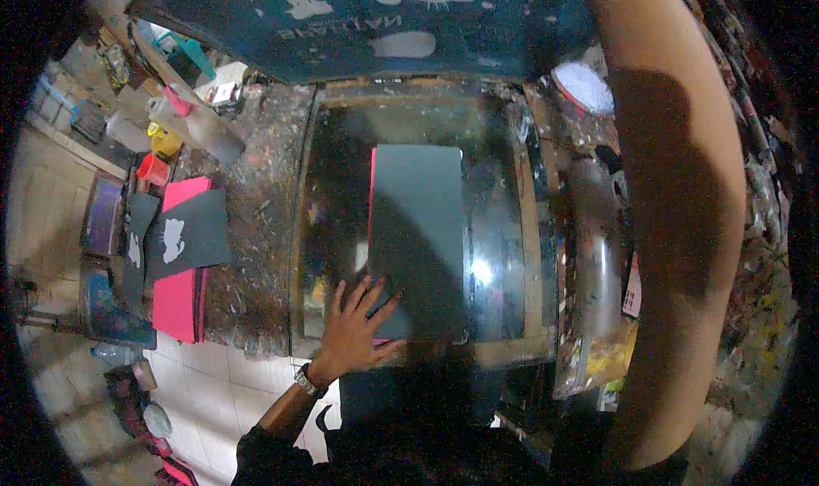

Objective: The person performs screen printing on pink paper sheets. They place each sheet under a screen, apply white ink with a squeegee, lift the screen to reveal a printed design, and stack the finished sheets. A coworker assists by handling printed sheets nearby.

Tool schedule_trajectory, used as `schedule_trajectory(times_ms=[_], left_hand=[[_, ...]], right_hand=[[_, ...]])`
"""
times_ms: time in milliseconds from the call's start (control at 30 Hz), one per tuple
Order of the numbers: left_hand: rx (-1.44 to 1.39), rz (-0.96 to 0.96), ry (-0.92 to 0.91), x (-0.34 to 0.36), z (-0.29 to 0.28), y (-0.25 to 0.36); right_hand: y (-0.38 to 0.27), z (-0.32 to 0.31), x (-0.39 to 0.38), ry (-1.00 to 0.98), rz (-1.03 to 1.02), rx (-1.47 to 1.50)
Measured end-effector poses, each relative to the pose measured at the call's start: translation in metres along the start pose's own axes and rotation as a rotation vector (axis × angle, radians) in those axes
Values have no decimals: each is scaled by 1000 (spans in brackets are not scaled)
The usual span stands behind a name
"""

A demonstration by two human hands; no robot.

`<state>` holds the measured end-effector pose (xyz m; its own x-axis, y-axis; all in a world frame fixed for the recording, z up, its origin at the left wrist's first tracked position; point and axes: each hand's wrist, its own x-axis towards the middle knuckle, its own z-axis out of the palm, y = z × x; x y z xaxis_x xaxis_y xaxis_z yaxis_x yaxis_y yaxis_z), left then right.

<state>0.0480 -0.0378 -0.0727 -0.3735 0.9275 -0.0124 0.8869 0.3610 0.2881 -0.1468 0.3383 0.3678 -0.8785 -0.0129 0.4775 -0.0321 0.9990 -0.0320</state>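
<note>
A dark grey rectangular sheet (pixel 418 222) lies lengthwise on the glass tabletop (pixel 499 145), a pink edge showing along its left side. My left hand (pixel 358 322) rests at the sheet's lower left corner, fingers spread, a watch (pixel 308 381) on the wrist. Above the far end of the glass stands a raised printing screen (pixel 341 38), dark blue with pale shapes in its mesh. My right forearm (pixel 682 162) reaches up past the screen's right side. My right hand lies beyond the upper edge, so whatever it touches is hidden.
On the left, dark sheets with white cat shapes (pixel 192 243) lie over pink sheets (pixel 177 307). Behind them are a red cup (pixel 153 170), a yellow container (pixel 164 140) and a bottle (pixel 217 136). A white round thing (pixel 584 89) sits at the far right.
</note>
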Motion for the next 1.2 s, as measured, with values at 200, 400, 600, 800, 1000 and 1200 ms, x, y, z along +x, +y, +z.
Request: schedule_trajectory(times_ms=[200,400,600,800,1000,1200], left_hand=[[14,-39,29,-4,3,0],[14,30,146,8,0,6],[39,42,180,-4,11,0],[-122,-9,397,-8,-5,3],[-1268,-479,965,5,-94,0],[-1549,-670,699,-46,-4,-25]], right_hand=[[-37,-5,-48,18,83,-85],[-49,-19,-79,72,261,-186],[-68,7,-114,80,162,-260],[-118,18,-179,137,203,-224],[-164,87,-302,258,16,-311],[-148,182,-365,-378,127,25]])
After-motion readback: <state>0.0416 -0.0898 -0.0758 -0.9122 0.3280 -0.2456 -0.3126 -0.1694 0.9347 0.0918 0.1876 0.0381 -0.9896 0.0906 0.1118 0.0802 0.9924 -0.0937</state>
